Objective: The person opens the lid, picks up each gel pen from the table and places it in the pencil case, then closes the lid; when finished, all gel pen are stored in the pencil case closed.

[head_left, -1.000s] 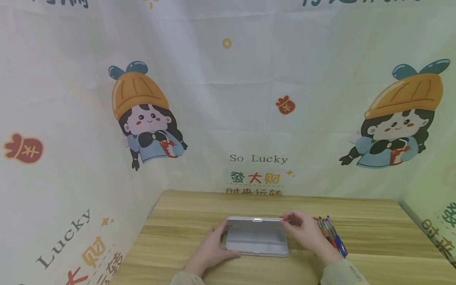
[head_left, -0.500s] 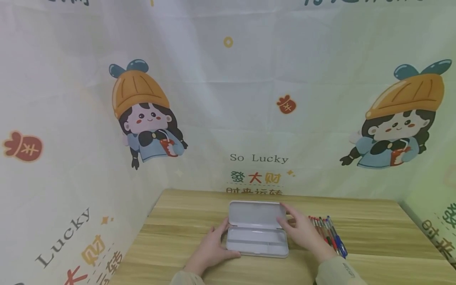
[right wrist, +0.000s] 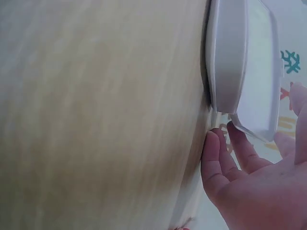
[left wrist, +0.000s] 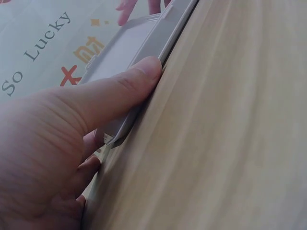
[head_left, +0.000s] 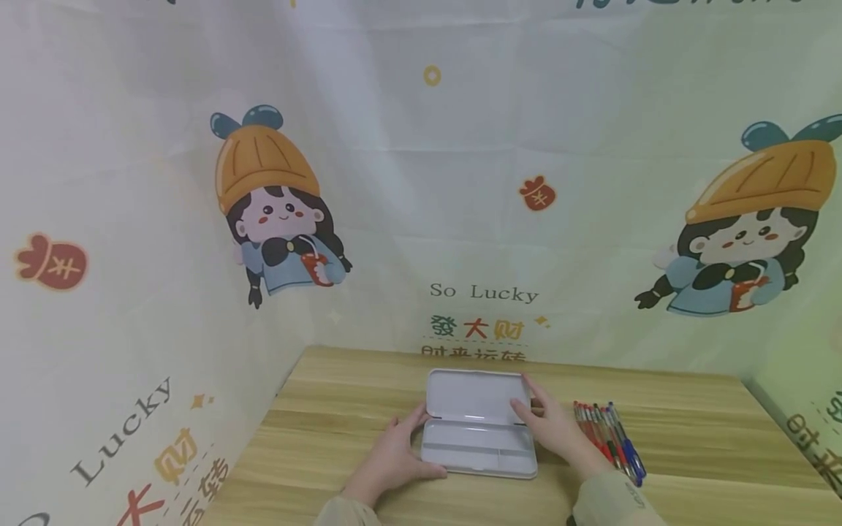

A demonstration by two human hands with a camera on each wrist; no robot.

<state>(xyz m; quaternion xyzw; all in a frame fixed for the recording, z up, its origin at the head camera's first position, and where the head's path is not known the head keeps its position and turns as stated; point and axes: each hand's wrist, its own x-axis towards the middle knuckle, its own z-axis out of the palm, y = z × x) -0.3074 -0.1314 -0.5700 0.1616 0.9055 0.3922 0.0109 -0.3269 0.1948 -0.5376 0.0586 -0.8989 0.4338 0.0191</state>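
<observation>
A light grey pencil case [head_left: 460, 436] lies on the table with its lid [head_left: 470, 394] tipped back. Its shallow tray has a long divider and a small compartment at the front right; no contents show in it. My left hand [head_left: 395, 456] grips the case's left end, thumb [left wrist: 144, 72] over the front edge and fingers behind. At the lid's right edge is my right hand [head_left: 555, 427], index finger along the edge. In the right wrist view, its thumb stands apart from the lid and its other fingers [right wrist: 244, 148] stretch loosely beside the case.
Several pens [head_left: 612, 442] with red, black and blue parts lie side by side on the wooden table [head_left: 355, 394], right of the right hand. A printed cloth [head_left: 381, 204] hangs behind and along both sides.
The lid has swung up and back from partly raised to tipped back, the right hand moving along with it. The left hand has stayed at the case's left end.
</observation>
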